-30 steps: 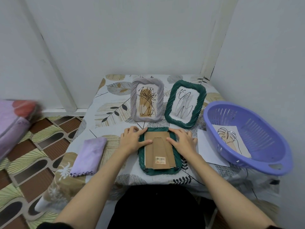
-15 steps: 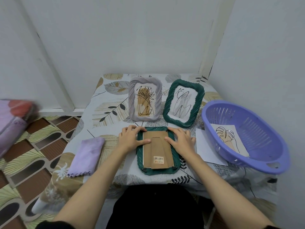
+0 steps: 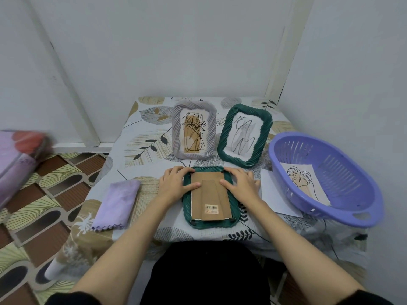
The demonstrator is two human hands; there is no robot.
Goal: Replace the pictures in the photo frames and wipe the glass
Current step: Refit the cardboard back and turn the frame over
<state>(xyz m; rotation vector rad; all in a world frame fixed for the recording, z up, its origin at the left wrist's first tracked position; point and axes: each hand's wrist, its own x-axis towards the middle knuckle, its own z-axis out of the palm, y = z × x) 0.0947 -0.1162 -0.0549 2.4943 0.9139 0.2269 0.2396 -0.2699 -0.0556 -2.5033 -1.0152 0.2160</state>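
A small bench (image 3: 141, 150) is covered by a cloth printed with leaves in tan, grey and black. At its near middle a dark green frame (image 3: 210, 223) with a ridged, rope-like border lies face down. Its back is closed by a flat brown cardboard panel (image 3: 198, 194), and a tapered cardboard stand with a barcode sticker (image 3: 211, 209) lies folded flat on it.

The left hand (image 3: 176, 186) is laid over the frame's left edge, the thumb stretched onto the cardboard. The right hand (image 3: 241, 183) mirrors it on the right edge. Both sets of fingers are spread flat and pressed on frame and panel, nothing being clasped; whether the small clips at the top corners are being touched cannot be told, since the hands cover them.

Behind, two more frames stand upright: a pale grey frame (image 3: 211, 128) of the same twisted texture with a line drawing of a plant, and beside it a second green frame (image 3: 265, 128) tilted slightly, with a looping scribble.

A folded lilac cloth (image 3: 114, 205) with a scalloped hem lies to the left. To the right, a slotted purple plastic basket (image 3: 352, 194) holds a leaf print (image 3: 306, 183), and a white sheet (image 3: 277, 201) lies partly under its rim.
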